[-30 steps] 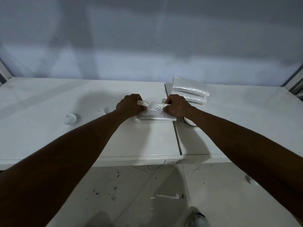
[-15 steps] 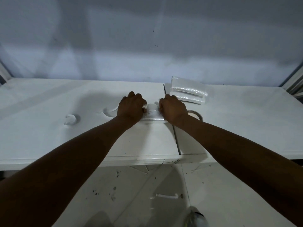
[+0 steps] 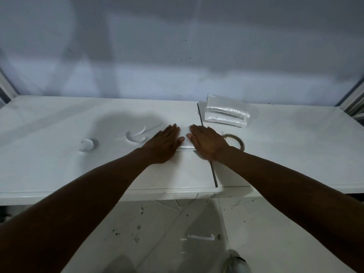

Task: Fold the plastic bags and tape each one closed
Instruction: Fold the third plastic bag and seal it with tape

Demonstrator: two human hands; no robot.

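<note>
- Head view: the left hand [image 3: 165,143] and right hand [image 3: 206,143] lie palm-down side by side on the white table [image 3: 59,164]. The fingers are straight and point away from the person. Neither hand curls round or pinches anything.
- The folded plastic bag [image 3: 186,143] is under and between the two hands, just left of the dark seam [image 3: 213,174] where the two tabletops meet. Only a pale strip of it shows between the thumbs, with a glossy edge at the near side.
- The flat, spread palms look meant to press the fold down and squeeze air out, so the slippery film keeps its crease and does not spring open before it is taped. That is a judgement, not something seen.
- The tape roll [image 3: 242,144] lies flat just beside the right wrist, partly hidden by it and within easy reach of that hand for the sealing step.
- A stack of folded bags [image 3: 226,115] sits farther back on the right tabletop, apart from the working spot; it is probably the finished pile.
- Two curled white strips [image 3: 136,137] [image 3: 86,144] lie to the left of the left hand. What they are cannot be told.
</note>
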